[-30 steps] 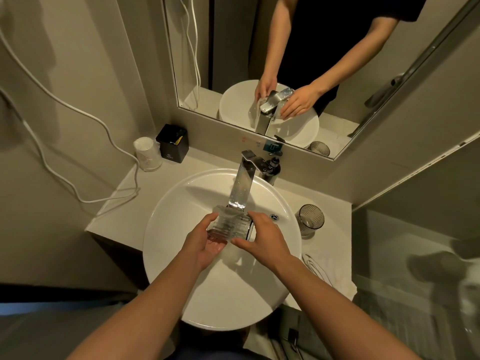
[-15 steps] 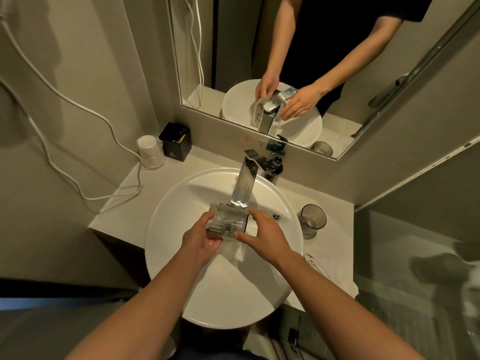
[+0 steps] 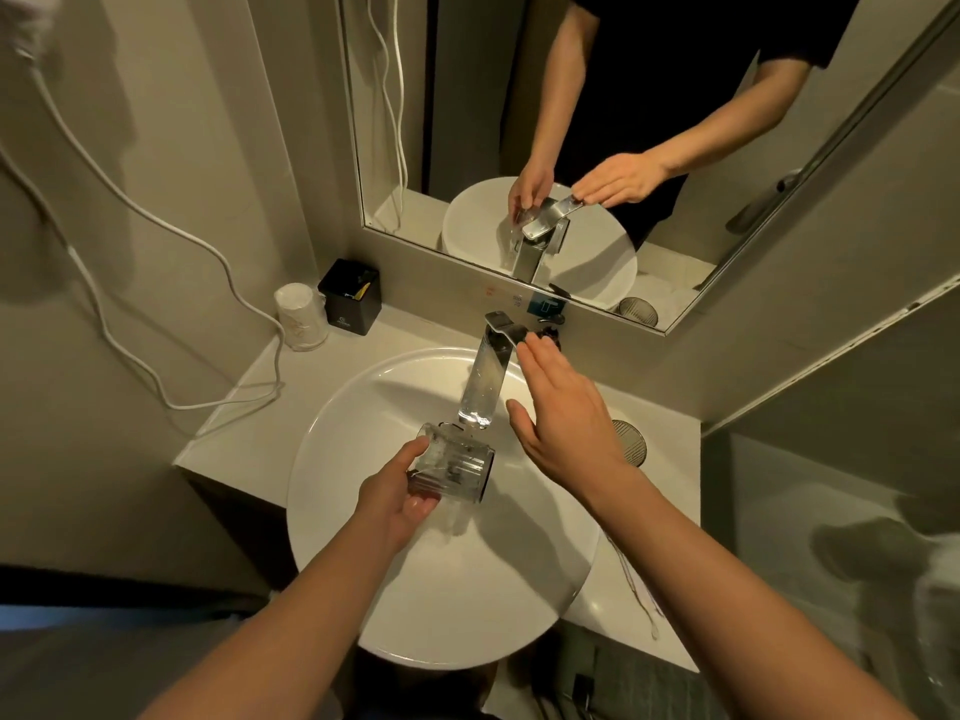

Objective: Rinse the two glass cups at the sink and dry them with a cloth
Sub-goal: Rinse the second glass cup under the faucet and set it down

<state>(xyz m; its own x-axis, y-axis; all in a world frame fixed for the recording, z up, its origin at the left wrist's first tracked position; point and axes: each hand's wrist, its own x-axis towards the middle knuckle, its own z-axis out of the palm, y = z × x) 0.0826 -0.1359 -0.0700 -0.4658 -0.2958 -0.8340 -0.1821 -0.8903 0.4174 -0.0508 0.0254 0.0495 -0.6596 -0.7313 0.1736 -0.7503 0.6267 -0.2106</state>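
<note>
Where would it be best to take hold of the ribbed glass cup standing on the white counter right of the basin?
Wrap the right hand round the side wall of the ribbed glass cup, coming from above and its right. It appears upright with its mouth up, the round white basin crowds its left, and the left hand holds the other clear glass cup.

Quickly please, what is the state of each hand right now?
Left hand: holds the glass cup.
Right hand: open, fingers straight, by the tap lever.
</note>
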